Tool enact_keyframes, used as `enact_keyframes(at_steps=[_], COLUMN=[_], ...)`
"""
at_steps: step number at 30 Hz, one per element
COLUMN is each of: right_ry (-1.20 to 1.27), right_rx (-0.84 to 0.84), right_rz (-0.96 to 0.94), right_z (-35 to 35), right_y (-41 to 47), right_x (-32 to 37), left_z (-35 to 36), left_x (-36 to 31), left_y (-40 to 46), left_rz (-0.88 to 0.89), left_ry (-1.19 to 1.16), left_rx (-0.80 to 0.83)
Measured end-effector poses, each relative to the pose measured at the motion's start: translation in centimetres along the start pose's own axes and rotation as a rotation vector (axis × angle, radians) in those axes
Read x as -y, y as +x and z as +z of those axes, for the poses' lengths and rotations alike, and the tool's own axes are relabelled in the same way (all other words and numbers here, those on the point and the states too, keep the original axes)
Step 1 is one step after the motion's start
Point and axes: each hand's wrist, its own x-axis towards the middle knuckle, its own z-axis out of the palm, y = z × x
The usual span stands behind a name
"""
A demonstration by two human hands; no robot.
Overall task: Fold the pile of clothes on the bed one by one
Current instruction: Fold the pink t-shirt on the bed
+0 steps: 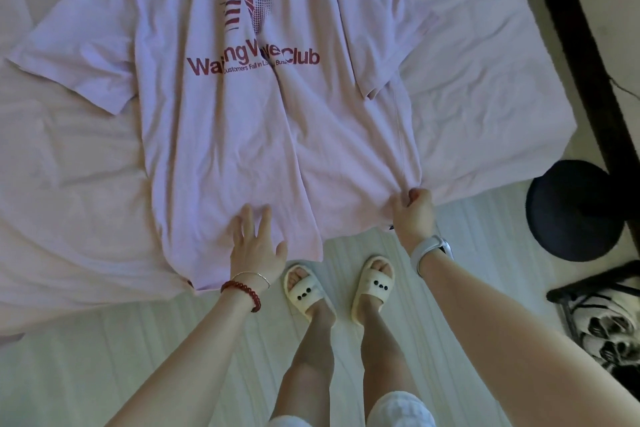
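Note:
A pale pink T-shirt (214,121) with dark red lettering and a striped logo lies spread face up on the bed (485,115), collar away from me, hem at the near edge. Its right sleeve is folded in over the body. My left hand (254,243) rests flat on the hem near the middle, fingers spread. My right hand (414,212) grips the hem's right corner in a fist at the bed's edge. No pile of other clothes is in view.
The bed's pink sheet hangs over the near edge. My feet in cream slippers (341,283) stand on the pale floor. A dark round stool (575,210) and a dark bed frame (585,56) stand at the right, with a patterned cloth (609,329) below.

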Motion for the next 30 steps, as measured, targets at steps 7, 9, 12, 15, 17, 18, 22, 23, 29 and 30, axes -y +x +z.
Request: enact_keyframes(at_steps=[7, 9, 12, 15, 17, 18, 22, 23, 29, 30], right_ry=[0.051, 0.068, 0.127, 0.206, 0.187, 0.144, -0.149, -0.186, -0.254, -0.253], right_rx=[-0.009, -0.044, -0.131, -0.215, -0.208, -0.189, -0.131, -0.101, 0.109, 0.135], right_rz=[-0.053, -0.107, -0.223, -0.293, -0.320, -0.334, -0.301, -0.241, -0.247, -0.278], right_z=[-2.7, -4.6, -7.6, -10.0, -11.3, -12.2, -15.0, -15.5, -16.2, -16.3], right_y=[0.6, -0.3, -1.7, -1.7, -1.0, -0.5, 2.6, 3.5, 5.4, 5.3], right_x=[-0.8, -1.1, -0.2, 0.9, 0.9, 0.5, -3.3, -4.1, -3.6, -2.7], left_z=[-1.1, -1.2, -1.1, -0.7, -0.3, 0.0, 0.9, 1.1, 0.1, -0.4], left_x=[-3.3, -5.2, -8.1, -10.8, -11.9, -12.3, -12.3, -12.3, -14.3, -14.9], left_y=[-0.6, -0.9, -1.2, -1.2, -1.0, -0.9, -1.0, -1.2, -2.3, -2.3], left_rz=[0.083, 0.149, 0.228, 0.258, 0.240, 0.224, 0.154, 0.125, 0.036, 0.043], left_ry=[0.120, 0.193, 0.278, 0.311, 0.307, 0.303, 0.318, 0.317, 0.292, 0.282], left_rx=[-0.065, -0.054, -0.025, 0.011, 0.042, 0.064, 0.202, 0.246, 0.252, 0.231])
